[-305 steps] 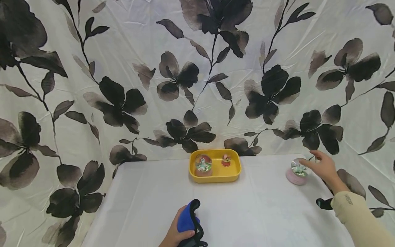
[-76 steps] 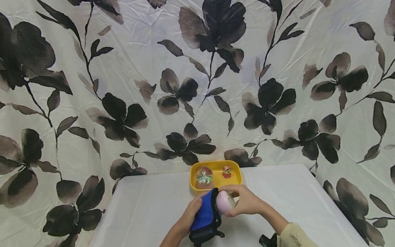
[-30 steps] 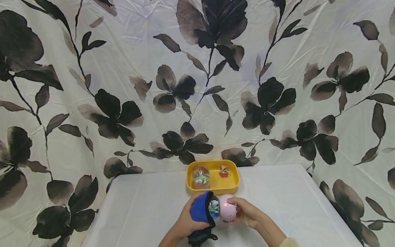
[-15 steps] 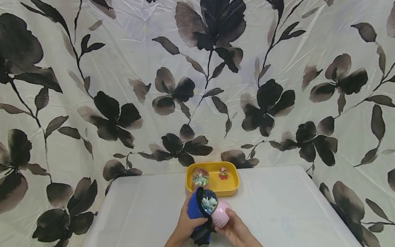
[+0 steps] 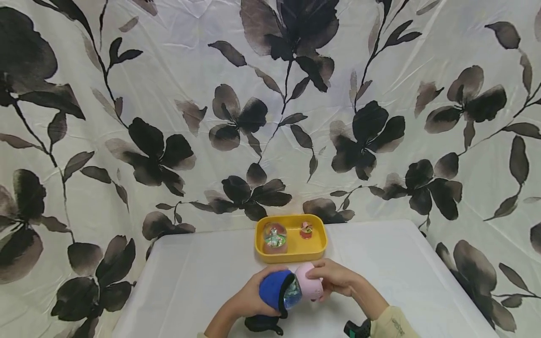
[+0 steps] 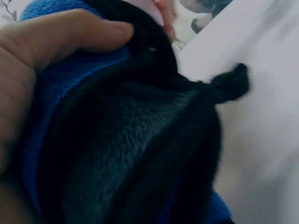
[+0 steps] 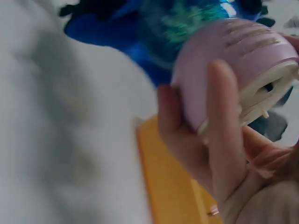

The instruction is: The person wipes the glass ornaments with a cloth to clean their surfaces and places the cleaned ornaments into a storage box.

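Note:
My left hand point(image 5: 249, 296) grips a blue cloth piece with black edging point(image 5: 271, 287), pouch-like, with a dark strap hanging below. In the left wrist view, the thumb presses on this blue cloth point(image 6: 53, 100) beside its fuzzy dark lining. My right hand point(image 5: 338, 278) holds a snow globe point(image 5: 308, 281) by its pink base, fingers around it. The clear dome points left and down against the cloth's black edge; part of it is hidden by the cloth. In the right wrist view, the underside of the pink base point(image 7: 205, 70) faces the camera's right.
A yellow tray point(image 5: 291, 258) stands at the table's back, just beyond my hands. It holds another snow globe point(image 5: 275, 238) and a small red-and-pink figurine point(image 5: 306, 230). A white cloth covers the table point(image 5: 380, 253); a flowered curtain point(image 5: 313, 122) hangs behind.
The right hand has taken the snow globe from the table's right side and brought it to the blue cloth. Within the last half second, the base has swung up and the dome now tilts down.

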The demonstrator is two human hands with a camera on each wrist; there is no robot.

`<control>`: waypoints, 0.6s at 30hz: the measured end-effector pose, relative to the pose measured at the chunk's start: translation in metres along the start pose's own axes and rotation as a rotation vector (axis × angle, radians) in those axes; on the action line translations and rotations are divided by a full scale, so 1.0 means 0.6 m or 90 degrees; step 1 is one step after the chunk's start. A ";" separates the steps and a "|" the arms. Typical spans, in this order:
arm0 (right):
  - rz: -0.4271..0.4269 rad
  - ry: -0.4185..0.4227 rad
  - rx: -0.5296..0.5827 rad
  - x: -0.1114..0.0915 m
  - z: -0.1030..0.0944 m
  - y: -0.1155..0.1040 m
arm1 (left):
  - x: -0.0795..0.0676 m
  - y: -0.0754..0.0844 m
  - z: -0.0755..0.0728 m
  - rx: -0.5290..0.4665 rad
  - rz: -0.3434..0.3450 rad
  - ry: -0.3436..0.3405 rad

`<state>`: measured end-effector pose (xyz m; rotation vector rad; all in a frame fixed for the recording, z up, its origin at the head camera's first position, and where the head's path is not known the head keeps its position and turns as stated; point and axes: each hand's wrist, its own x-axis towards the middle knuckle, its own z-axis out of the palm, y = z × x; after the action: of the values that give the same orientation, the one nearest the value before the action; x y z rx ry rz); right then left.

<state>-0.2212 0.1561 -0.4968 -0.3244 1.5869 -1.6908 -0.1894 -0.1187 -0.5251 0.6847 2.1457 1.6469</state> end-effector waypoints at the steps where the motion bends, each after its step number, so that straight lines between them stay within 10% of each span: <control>1: -0.013 0.012 -0.062 -0.001 0.000 -0.011 | 0.003 -0.001 0.001 -0.004 -0.011 -0.015; 8: -0.178 0.070 -0.399 -0.006 0.024 -0.034 | 0.014 -0.024 0.015 -0.062 -0.079 0.002; 13: -0.306 0.073 -0.484 -0.013 0.035 -0.025 | 0.019 -0.026 0.009 -0.126 -0.084 0.003; 18: -0.418 0.061 -0.547 -0.033 0.060 -0.011 | 0.016 -0.021 -0.011 -0.262 -0.092 -0.105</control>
<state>-0.1866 0.1427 -0.4778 -1.3226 2.3966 -1.3493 -0.2028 -0.1212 -0.5351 0.5064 1.6300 1.8044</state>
